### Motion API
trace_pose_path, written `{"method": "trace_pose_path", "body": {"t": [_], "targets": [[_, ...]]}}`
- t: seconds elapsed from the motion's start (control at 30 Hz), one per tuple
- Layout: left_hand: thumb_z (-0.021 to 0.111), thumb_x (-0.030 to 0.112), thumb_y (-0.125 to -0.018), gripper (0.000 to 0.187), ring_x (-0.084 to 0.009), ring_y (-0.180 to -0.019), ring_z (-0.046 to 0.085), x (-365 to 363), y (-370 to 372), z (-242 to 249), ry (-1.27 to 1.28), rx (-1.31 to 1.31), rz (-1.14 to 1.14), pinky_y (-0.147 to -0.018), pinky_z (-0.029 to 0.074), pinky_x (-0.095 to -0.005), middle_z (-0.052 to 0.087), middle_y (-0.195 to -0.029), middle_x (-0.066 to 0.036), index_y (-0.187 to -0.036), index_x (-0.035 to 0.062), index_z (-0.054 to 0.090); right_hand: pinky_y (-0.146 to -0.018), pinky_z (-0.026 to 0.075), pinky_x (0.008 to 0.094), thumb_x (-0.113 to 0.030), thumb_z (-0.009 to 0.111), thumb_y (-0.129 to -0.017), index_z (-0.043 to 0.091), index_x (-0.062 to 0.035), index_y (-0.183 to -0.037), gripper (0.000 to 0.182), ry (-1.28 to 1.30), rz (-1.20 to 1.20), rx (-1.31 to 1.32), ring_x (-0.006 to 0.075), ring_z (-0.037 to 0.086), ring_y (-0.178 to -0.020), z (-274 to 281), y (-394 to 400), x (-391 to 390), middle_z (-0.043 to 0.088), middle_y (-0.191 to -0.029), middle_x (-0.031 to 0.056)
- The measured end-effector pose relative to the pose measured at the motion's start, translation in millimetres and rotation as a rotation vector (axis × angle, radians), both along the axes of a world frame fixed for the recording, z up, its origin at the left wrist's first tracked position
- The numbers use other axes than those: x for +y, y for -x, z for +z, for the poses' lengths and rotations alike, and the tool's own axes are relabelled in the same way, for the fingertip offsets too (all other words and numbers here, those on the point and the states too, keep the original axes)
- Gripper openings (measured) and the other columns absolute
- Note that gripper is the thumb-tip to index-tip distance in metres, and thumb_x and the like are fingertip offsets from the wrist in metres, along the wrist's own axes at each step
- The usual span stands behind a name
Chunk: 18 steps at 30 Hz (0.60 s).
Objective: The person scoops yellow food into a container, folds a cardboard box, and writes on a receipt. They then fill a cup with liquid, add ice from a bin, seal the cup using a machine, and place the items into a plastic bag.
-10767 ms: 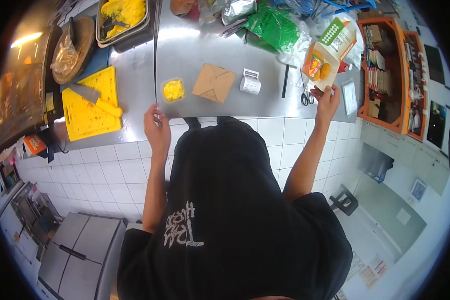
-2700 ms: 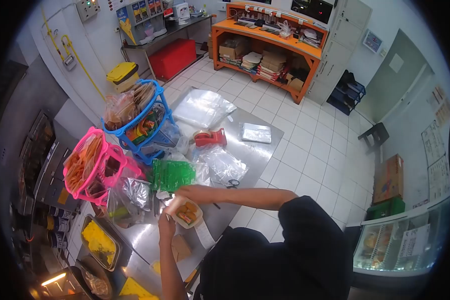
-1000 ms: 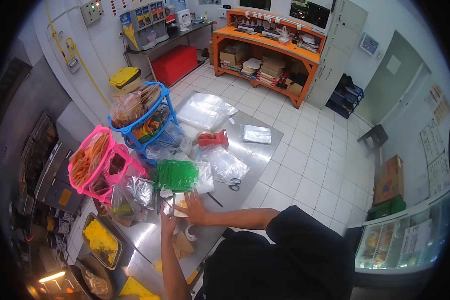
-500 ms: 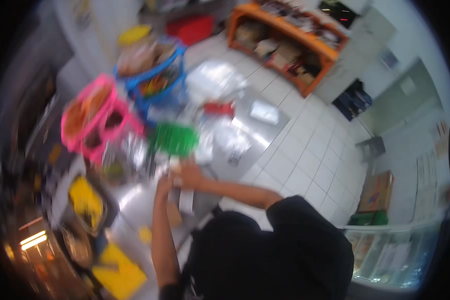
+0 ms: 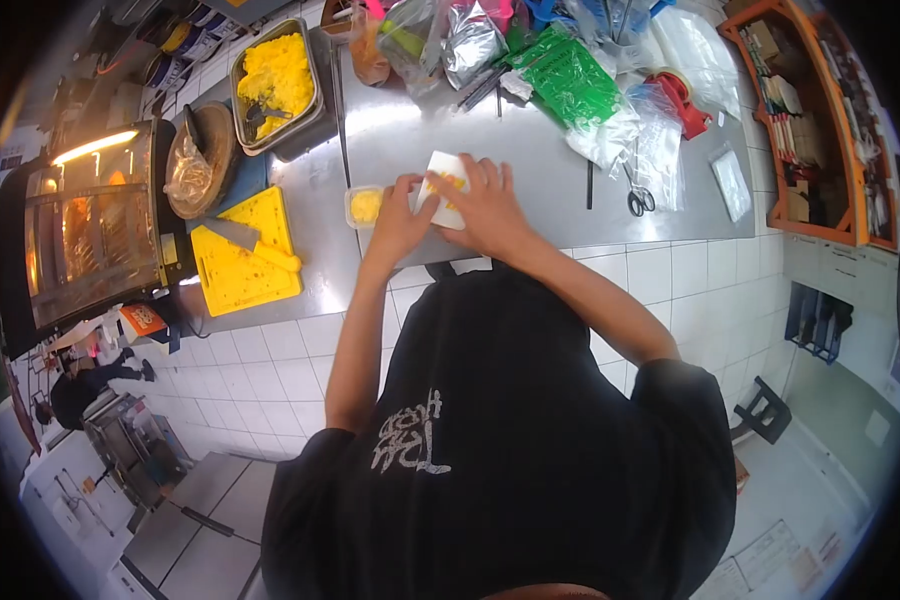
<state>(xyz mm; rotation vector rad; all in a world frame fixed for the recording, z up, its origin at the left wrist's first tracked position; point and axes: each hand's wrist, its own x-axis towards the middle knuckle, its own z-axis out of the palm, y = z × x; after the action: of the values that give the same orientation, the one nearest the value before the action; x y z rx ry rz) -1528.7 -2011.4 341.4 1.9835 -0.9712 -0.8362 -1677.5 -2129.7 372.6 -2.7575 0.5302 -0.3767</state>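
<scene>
While curling the fingers of the left hand (image 5: 402, 218) partly closed around the left side of the white box (image 5: 443, 188), spreads the fingers of the right hand (image 5: 490, 208) open over its right side. Holds it at the steel counter (image 5: 405, 130), at twelve o'clock from the torso. Just beside, toward nine, see the tub of yellow food (image 5: 365, 208); farther off, the knife (image 5: 232, 233) on the cutting board (image 5: 250, 285) toward eight, the scissors (image 5: 640, 202) near three.

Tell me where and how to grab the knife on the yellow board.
Grip the knife around its yellow handle, coming from above and the right. It lies on the yellow board with its thick handle pointing right, the blade away to the left.
</scene>
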Motion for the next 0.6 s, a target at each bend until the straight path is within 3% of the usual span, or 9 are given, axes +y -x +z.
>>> {"method": "trace_pose_path", "body": {"t": [0.03, 0.07, 0.13, 0.17, 0.23, 0.3, 0.43, 0.53, 0.6], "targets": [[0.061, 0.037, -0.095, 0.052, -0.0366, -0.09, 0.064, 14.4, 2.4, -20.1, 0.096, -0.394, -0.007, -0.08, 0.051, -0.0425, 0.063, -0.107, -0.026, -0.126, -0.0035, 0.05, -0.104, 0.021, 0.0722, -0.051, 0.073, -0.076, 0.044, -0.031, -0.146, 0.078, -0.036, 0.038, 0.003, 0.0444, 0.035, -0.129, -10.2, -1.5, 7.9, 0.034, -0.146, 0.0204], [0.061, 0.037, -0.095, 0.052, -0.0366, -0.09, 0.064, 20.5, 6.0, -19.0, 0.088, -0.392, 0.0, -0.08, 0.051, -0.0425, 0.063, -0.107, -0.026, -0.126, -0.0035, 0.05, -0.104, 0.021, 0.0722, -0.051, 0.073, -0.076, 0.044, -0.031, -0.146, 0.078, -0.043, 0.045, 0.005, 0.0444, 0.035, -0.129, -6.4, -2.6, 9.9, 0.034, -0.146, 0.0204], [0.06, 0.037, -0.096, 0.051, -0.0459, -0.099, 0.061, 24.8, 17.3, -16.8, 0.047, 0.062, 0.184, -0.087, 0.049, -0.046, 0.059, -0.115, -0.031, -0.125, -0.0041, 0.053, -0.1, 0.032, 0.0625, -0.05, 0.07, -0.08, 0.049, -0.0215, -0.143, 0.073, 0.102, 0.01, -0.126, 0.0402, 0.043, -0.125, 6.1, 1.2, 4.1, 0.042, -0.141, 0.0226], [0.059, 0.038, -0.097, 0.053, -0.0391, -0.102, 0.063, 26.0, 18.2, -23.7, 0.068, 0.066, 0.203, -0.083, 0.052, -0.0422, 0.059, -0.119, -0.028, -0.129, -0.0036, 0.05, -0.1, 0.032, 0.0625, -0.05, 0.07, -0.08, 0.049, -0.0215, -0.143, 0.073, 0.094, 0.018, -0.115, 0.0402, 0.043, -0.125, 2.3, 10.0, -1.1, 0.042, -0.141, 0.0226], [0.058, 0.038, -0.097, 0.054, -0.0351, -0.103, 0.064, 22.0, 23.9, -17.3, 0.087, 0.204, 0.282, -0.082, 0.053, -0.0406, 0.058, -0.122, -0.026, -0.13, -0.0031, 0.049, -0.09, 0.045, 0.0519, -0.062, 0.063, -0.083, 0.061, -0.0038, -0.122, 0.071, -0.481, -0.33, -0.156, 0.035, 0.058, -0.109, -7.1, 30.5, -30.7, 0.061, -0.12, 0.0219], [0.057, 0.04, -0.098, 0.057, -0.0253, -0.106, 0.063, 18.5, 30.9, -11.0, 0.127, 0.484, 0.38, -0.078, 0.056, -0.0366, 0.055, -0.127, -0.02, -0.136, -0.0004, 0.043, -0.072, 0.051, 0.0408, -0.056, 0.064, -0.087, 0.067, 0.0018, -0.093, 0.058, -0.577, -0.445, 0.502, 0.0274, 0.066, -0.079, -13.2, 57.2, -41.0, 0.07, -0.084, 0.0133], [0.058, 0.04, -0.098, 0.062, -0.0266, -0.108, 0.062, 14.0, 31.9, -17.4, 0.127, 0.679, 0.425, -0.084, 0.055, -0.0419, 0.053, -0.129, -0.02, -0.141, 0.0022, 0.034, -0.063, 0.051, 0.038, -0.046, 0.067, -0.088, 0.067, 0.002, -0.08, 0.048, -1.172, -0.46, 0.611, 0.023, 0.065, -0.065, -59.7, 75.4, -19.9, 0.067, -0.068, 0.0084], [0.055, 0.04, -0.098, 0.065, -0.0283, -0.109, 0.062, 11.6, 32.7, -12.3, 0.132, 0.856, 0.441, -0.088, 0.053, -0.045, 0.054, -0.128, -0.019, -0.144, 0.0043, 0.026, -0.063, 0.05, 0.0328, -0.035, 0.072, -0.084, 0.067, 0.0025, -0.079, 0.038, -1.479, -0.636, 0.187, 0.019, 0.064, -0.067, -91.7, 68.3, -16.4, 0.067, -0.071, 0.0081], [0.052, 0.039, -0.099, 0.064, -0.0304, -0.11, 0.061, 7.2, 30.2, -9.4, 0.101, 0.979, 0.478, -0.092, 0.051, -0.0471, 0.054, -0.127, -0.019, -0.145, 0.0042, 0.025, -0.064, 0.051, 0.0349, -0.03, 0.073, -0.081, 0.067, -0.0005, -0.083, 0.03, -1.117, -0.631, -0.044, 0.0215, 0.064, -0.066, -95.4, 62.2, -24.2, 0.066, -0.069, 0.01]]}}
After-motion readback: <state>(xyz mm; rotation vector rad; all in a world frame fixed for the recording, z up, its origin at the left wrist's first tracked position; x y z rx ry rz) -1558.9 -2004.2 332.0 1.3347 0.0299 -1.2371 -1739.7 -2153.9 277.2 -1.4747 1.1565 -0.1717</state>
